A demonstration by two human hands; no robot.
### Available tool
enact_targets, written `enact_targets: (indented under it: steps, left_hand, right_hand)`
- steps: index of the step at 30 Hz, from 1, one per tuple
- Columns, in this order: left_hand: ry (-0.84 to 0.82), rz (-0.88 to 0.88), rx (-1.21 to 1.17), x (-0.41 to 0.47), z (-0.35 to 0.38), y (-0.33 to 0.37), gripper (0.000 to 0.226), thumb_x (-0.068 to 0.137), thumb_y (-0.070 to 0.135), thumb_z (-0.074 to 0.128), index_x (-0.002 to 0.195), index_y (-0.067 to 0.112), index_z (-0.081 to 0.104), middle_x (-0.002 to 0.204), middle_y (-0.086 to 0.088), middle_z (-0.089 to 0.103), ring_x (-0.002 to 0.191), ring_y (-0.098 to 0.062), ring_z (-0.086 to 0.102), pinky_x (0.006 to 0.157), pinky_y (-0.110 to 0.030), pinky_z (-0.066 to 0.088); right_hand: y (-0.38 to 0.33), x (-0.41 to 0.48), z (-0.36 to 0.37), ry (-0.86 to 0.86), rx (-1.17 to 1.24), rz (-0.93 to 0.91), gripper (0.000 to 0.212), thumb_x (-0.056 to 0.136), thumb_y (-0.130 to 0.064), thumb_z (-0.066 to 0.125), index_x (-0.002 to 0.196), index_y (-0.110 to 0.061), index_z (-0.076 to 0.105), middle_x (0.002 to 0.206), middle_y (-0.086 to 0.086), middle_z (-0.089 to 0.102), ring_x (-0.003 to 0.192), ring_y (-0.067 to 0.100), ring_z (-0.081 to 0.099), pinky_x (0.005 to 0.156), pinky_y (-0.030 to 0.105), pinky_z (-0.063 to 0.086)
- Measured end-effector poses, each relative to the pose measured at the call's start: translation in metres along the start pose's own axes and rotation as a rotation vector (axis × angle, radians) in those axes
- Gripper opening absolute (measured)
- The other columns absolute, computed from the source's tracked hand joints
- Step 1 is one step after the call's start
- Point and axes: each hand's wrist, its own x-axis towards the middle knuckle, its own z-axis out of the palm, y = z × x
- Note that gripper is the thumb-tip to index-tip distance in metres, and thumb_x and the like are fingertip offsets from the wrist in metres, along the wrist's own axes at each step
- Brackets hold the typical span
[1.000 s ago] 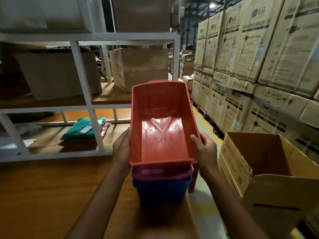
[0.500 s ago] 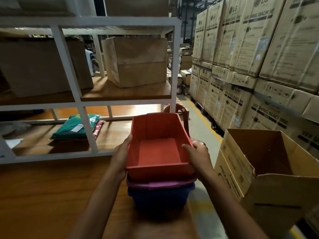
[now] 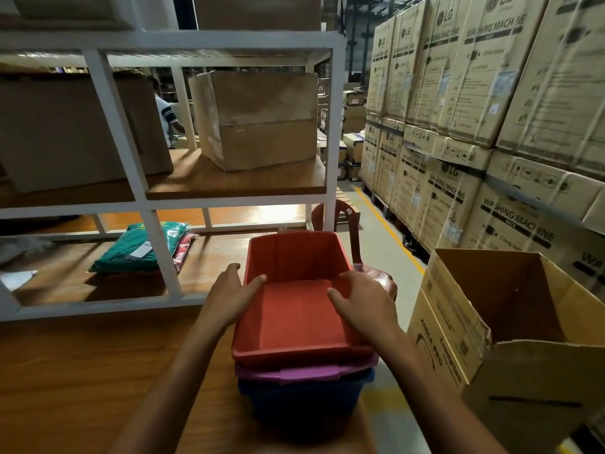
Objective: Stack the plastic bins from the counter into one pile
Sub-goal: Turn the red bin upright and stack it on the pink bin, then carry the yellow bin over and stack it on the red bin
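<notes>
A red bin (image 3: pixel 294 316) sits nested in a purple bin (image 3: pixel 294 375), which sits in a dark blue bin (image 3: pixel 301 401). The pile stands at the right end of the wooden counter (image 3: pixel 82 371). My left hand (image 3: pixel 229 293) grips the red bin's left rim, thumb inside the wall. My right hand (image 3: pixel 363 303) lies over the right rim with its fingers reaching inside. The red bin is level and pressed low into the pile.
A white shelf frame (image 3: pixel 157 257) stands on the counter behind the pile, holding cardboard boxes and a green packet (image 3: pixel 140 247). An open cardboard box (image 3: pixel 510 322) stands right of the counter. A plastic chair (image 3: pixel 353 231) is behind the bins. Washing-machine cartons (image 3: pixel 458 126) line the aisle.
The red bin, held tilted up above the pile a second ago, has come down level and sunk into the purple bin. Both hands have shifted onto its rims.
</notes>
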Motion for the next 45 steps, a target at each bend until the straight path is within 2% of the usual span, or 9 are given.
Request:
enact_targets:
  steps: [4, 8, 12, 21, 23, 26, 31, 38, 45]
  left_hand:
    - [-0.008, 0.211, 0.236, 0.003, 0.013, 0.003, 0.074, 0.094, 0.049, 0.057, 0.153, 0.014, 0.028, 0.157, -0.013, 0.033, 0.143, -0.029, 0.034, 0.113, -0.042, 0.036]
    - [-0.067, 0.269, 0.379, 0.003, 0.027, -0.004, 0.074, 0.095, 0.055, 0.051, 0.155, 0.019, 0.027, 0.166, -0.011, 0.011, 0.154, -0.027, 0.0, 0.124, -0.047, 0.015]
    - [-0.024, 0.378, 0.405, 0.002, 0.029, -0.004, 0.071, 0.095, 0.058, 0.047, 0.155, 0.026, 0.026, 0.168, -0.006, 0.004, 0.154, -0.021, -0.007, 0.125, -0.046, 0.006]
    - [0.044, 0.481, 0.333, -0.006, 0.028, -0.006, 0.075, 0.093, 0.062, 0.044, 0.156, 0.027, 0.023, 0.167, -0.004, 0.007, 0.154, -0.018, -0.007, 0.123, -0.042, 0.004]
    - [0.096, 0.508, 0.298, -0.018, 0.025, -0.001, 0.08, 0.088, 0.065, 0.039, 0.156, 0.025, 0.024, 0.167, -0.005, 0.01, 0.154, -0.019, -0.004, 0.125, -0.045, 0.008]
    - [0.213, 0.533, 0.252, -0.042, 0.021, 0.009, 0.08, 0.087, 0.062, 0.042, 0.155, 0.024, 0.026, 0.166, -0.005, 0.015, 0.154, -0.021, 0.002, 0.123, -0.049, 0.017]
    - [0.351, 0.502, 0.163, -0.099, 0.014, 0.018, 0.077, 0.089, 0.057, 0.049, 0.155, 0.024, 0.026, 0.166, -0.002, 0.017, 0.154, -0.021, 0.009, 0.114, -0.044, 0.02]
    - [0.493, 0.432, 0.069, -0.19, 0.023, -0.003, 0.074, 0.091, 0.05, 0.051, 0.154, 0.016, 0.031, 0.163, -0.003, 0.025, 0.153, -0.016, 0.014, 0.119, -0.038, 0.024]
    - [0.551, 0.231, 0.083, -0.282, 0.034, -0.064, 0.069, 0.092, 0.045, 0.055, 0.149, 0.01, 0.04, 0.158, -0.006, 0.036, 0.152, -0.016, 0.021, 0.119, -0.018, 0.02]
  right_hand:
    - [0.003, 0.005, 0.016, -0.108, -0.096, -0.108, 0.065, 0.087, -0.061, 0.056, 0.142, -0.026, 0.047, 0.151, 0.003, 0.04, 0.134, 0.027, 0.045, 0.105, 0.049, 0.047]
    - [0.006, 0.006, 0.022, -0.175, -0.119, -0.154, 0.077, 0.086, -0.068, 0.054, 0.15, -0.031, 0.033, 0.168, 0.005, 0.007, 0.155, 0.032, 0.008, 0.118, 0.056, 0.03]
    - [0.006, 0.006, 0.025, -0.151, -0.08, -0.167, 0.086, 0.083, -0.075, 0.051, 0.154, -0.034, 0.025, 0.169, 0.004, -0.001, 0.156, 0.027, -0.001, 0.121, 0.055, 0.024]
    - [0.0, -0.007, 0.018, 0.067, 0.048, -0.222, 0.093, 0.077, -0.085, 0.035, 0.153, -0.031, 0.033, 0.167, 0.002, 0.017, 0.155, 0.02, 0.013, 0.12, 0.041, 0.023]
    - [-0.005, -0.016, 0.014, 0.125, 0.117, -0.252, 0.092, 0.078, -0.083, 0.036, 0.152, -0.029, 0.033, 0.166, 0.002, 0.021, 0.154, 0.021, 0.018, 0.116, 0.036, 0.023]
    - [-0.011, -0.03, 0.006, 0.181, 0.205, -0.309, 0.092, 0.08, -0.082, 0.039, 0.153, -0.027, 0.032, 0.165, 0.004, 0.026, 0.151, 0.022, 0.026, 0.115, 0.044, 0.033]
    - [-0.009, -0.063, -0.011, 0.261, 0.388, -0.362, 0.084, 0.083, -0.07, 0.047, 0.153, -0.025, 0.032, 0.161, 0.003, 0.033, 0.144, 0.015, 0.035, 0.107, 0.031, 0.032]
    - [0.012, -0.132, -0.012, 0.201, 0.54, -0.47, 0.079, 0.088, -0.059, 0.055, 0.152, -0.018, 0.034, 0.16, 0.002, 0.036, 0.145, 0.013, 0.035, 0.111, 0.043, 0.044]
    - [0.021, -0.197, 0.018, 0.016, 0.68, -0.518, 0.075, 0.091, -0.056, 0.056, 0.149, -0.012, 0.04, 0.156, 0.005, 0.04, 0.143, 0.018, 0.04, 0.103, 0.053, 0.048]
